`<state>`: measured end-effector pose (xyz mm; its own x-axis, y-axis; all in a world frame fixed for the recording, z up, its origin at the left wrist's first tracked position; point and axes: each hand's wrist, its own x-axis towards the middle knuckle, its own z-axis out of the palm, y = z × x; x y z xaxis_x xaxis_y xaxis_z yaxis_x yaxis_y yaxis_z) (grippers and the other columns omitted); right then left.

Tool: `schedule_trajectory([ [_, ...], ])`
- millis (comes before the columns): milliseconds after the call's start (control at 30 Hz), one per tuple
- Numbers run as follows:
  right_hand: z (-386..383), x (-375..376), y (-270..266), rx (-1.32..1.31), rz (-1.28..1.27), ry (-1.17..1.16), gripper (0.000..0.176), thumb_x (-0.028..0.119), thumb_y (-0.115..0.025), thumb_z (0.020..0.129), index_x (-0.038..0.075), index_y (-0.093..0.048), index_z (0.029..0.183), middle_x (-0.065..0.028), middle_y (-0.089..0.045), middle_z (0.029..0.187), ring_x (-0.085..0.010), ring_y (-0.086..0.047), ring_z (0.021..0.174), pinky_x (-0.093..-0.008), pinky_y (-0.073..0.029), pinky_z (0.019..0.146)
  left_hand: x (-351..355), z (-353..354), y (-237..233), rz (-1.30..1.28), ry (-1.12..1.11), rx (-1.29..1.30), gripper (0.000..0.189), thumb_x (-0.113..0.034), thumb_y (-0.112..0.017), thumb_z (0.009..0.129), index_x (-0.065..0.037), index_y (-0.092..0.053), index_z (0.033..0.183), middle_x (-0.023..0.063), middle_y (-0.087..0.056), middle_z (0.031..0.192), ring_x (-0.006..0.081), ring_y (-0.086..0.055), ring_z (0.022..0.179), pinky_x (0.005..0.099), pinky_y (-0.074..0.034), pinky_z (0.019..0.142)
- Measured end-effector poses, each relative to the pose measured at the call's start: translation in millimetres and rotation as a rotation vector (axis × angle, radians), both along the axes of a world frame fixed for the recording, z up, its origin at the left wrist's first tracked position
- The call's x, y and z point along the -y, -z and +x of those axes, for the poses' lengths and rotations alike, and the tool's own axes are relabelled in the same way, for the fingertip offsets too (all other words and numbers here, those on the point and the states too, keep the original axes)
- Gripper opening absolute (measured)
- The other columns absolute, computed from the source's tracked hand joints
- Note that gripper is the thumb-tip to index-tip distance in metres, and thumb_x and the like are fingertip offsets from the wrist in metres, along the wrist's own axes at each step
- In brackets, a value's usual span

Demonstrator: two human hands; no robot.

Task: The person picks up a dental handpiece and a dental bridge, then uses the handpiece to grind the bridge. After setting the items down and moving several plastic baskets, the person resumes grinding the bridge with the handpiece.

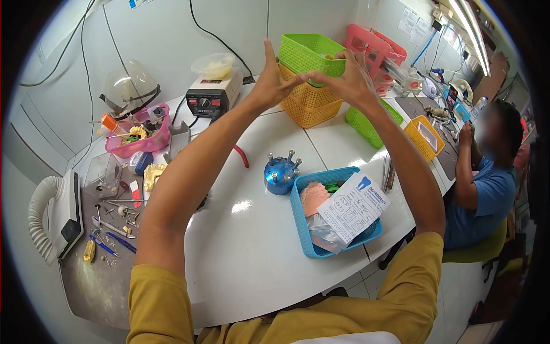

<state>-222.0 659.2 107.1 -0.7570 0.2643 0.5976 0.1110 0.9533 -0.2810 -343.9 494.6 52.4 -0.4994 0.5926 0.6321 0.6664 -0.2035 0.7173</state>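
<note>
Above the white table (258,258), the left hand (268,86) stands open and empty, fingers upward, meeting the half-curled right hand (346,83), whose hold I cannot tell, before the partly hidden green basket (309,51), its long side running left-right on yellow baskets (309,106).

Stacked baskets (310,86) behind, bare tabletop (246,258) below

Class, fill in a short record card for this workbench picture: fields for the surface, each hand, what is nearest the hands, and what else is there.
Surface: white worktable
Left hand: raised, fingers straight up, holds nothing
Right hand: raised, index tip at the left thumb; grip unclear
Nearest: green basket stacked on orange baskets
Front: blue basket holding a printed form and a pink dental cast
Middle: blue pin holder
Beside: a person in a blue shirt, seated on the right
</note>
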Motion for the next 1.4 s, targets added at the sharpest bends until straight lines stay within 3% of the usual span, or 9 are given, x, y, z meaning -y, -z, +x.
schedule_trajectory([
  [100, -1.6, -4.2, -1.9, -0.007, -0.064, -0.045, 0.1, 0.069, -0.075, 0.062, -0.001, -0.046, 0.126, -0.0207, -0.044, 0.121, -0.0374, -0.052, 0.116, -0.0474, -0.045, 0.095, -9.3, -5.4, 12.8, 0.077, 0.008, -0.085, 0.126, -0.048, -0.075, 0.079, 0.009, 0.018, 0.144, 0.0319, -0.022, 0.149, 0.0375, -0.03, 0.138, 0.0401, -0.027, 0.114],
  [167, -1.0, -2.9, -2.3, 0.004, -0.024, -0.042, 0.098, 0.067, -0.075, 0.063, -0.003, -0.046, 0.126, -0.0211, -0.044, 0.121, -0.0369, -0.053, 0.115, -0.047, -0.045, 0.095, -8.7, 2.5, 6.0, -0.153, -0.209, -0.2, 0.145, -0.054, -0.084, 0.064, 0.014, 0.02, 0.139, 0.0308, -0.02, 0.148, 0.0404, -0.017, 0.141, 0.0425, -0.019, 0.116],
  [367, -5.3, 0.5, -6.1, 0.025, 0.046, -0.037, 0.098, 0.063, -0.077, 0.063, -0.006, -0.045, 0.125, -0.0229, -0.045, 0.12, -0.0385, -0.053, 0.114, -0.0451, -0.045, 0.095, -12.6, 6.1, 1.4, -0.057, -0.093, -0.136, 0.152, -0.056, -0.087, 0.058, 0.015, 0.021, 0.139, 0.0347, -0.016, 0.144, 0.0424, -0.01, 0.141, 0.0444, -0.02, 0.116],
  [500, -4.8, 1.5, -0.9, 0.011, 0.022, -0.017, 0.098, 0.062, -0.077, 0.063, -0.006, -0.045, 0.125, -0.0241, -0.044, 0.121, -0.0394, -0.053, 0.113, -0.0451, -0.045, 0.095, -11.3, 16.3, 2.7, -0.117, -0.233, -0.129, 0.153, -0.056, -0.087, 0.056, 0.015, 0.02, 0.139, 0.0334, -0.016, 0.144, 0.0427, -0.015, 0.14, 0.044, -0.022, 0.116],
  [567, -3.0, 3.2, -2.3, 0.016, -0.004, 0.002, 0.098, 0.061, -0.077, 0.063, -0.007, -0.044, 0.125, -0.0249, -0.044, 0.122, -0.0402, -0.054, 0.111, -0.0455, -0.045, 0.095, -13.3, 17.7, 2.7, -0.077, -0.242, -0.12, 0.146, -0.05, -0.087, 0.059, 0.016, 0.014, 0.141, 0.0309, -0.025, 0.141, 0.0414, -0.028, 0.136, 0.0428, -0.025, 0.115],
  [967, -4.2, 8.7, -4.5, 0.033, 0.054, 0.055, 0.101, 0.056, -0.078, 0.06, -0.009, -0.042, 0.129, -0.0285, -0.043, 0.127, -0.0453, -0.052, 0.114, -0.049, -0.045, 0.096, -12.8, 21.0, 8.6, -0.062, -0.339, -0.165, 0.137, -0.05, -0.084, 0.059, 0.004, 0.004, 0.149, 0.0266, -0.029, 0.133, 0.0393, -0.039, 0.127, 0.0441, -0.039, 0.106],
  [1200, -5.2, 2.4, 0.8, 0.012, 0.024, 0.041, 0.105, 0.058, -0.079, 0.059, -0.007, -0.04, 0.132, -0.0281, -0.042, 0.128, -0.0461, -0.049, 0.119, -0.0504, -0.043, 0.099, -10.4, 19.6, 6.5, -0.112, -0.348, -0.214, 0.138, -0.052, -0.083, 0.06, -0.001, 0.009, 0.15, 0.029, -0.029, 0.132, 0.0426, -0.039, 0.128, 0.0459, -0.04, 0.106],
  [1300, -1.0, -13.0, -3.5, 0.053, 0.039, -0.05, 0.108, 0.072, -0.07, 0.064, -0.005, -0.039, 0.134, -0.0289, -0.038, 0.134, -0.0458, -0.044, 0.124, -0.05, -0.039, 0.103, -9.8, 15.6, 2.5, -0.129, -0.266, -0.157, 0.141, -0.056, -0.082, 0.06, -0.003, 0.012, 0.15, 0.0308, -0.028, 0.132, 0.0475, -0.034, 0.131, 0.047, -0.038, 0.108],
  [1400, -18.1, -41.9, -10.5, -0.139, -0.215, -0.113, 0.101, 0.08, -0.051, 0.076, -0.002, -0.042, 0.135, -0.0285, -0.037, 0.139, -0.0434, -0.04, 0.129, -0.0488, -0.035, 0.106, -11.7, 14.4, 1.7, -0.142, -0.303, -0.195, 0.143, -0.062, -0.082, 0.056, -0.001, 0.008, 0.149, 0.0355, -0.026, 0.133, 0.051, -0.035, 0.129, 0.0472, -0.039, 0.107],
])
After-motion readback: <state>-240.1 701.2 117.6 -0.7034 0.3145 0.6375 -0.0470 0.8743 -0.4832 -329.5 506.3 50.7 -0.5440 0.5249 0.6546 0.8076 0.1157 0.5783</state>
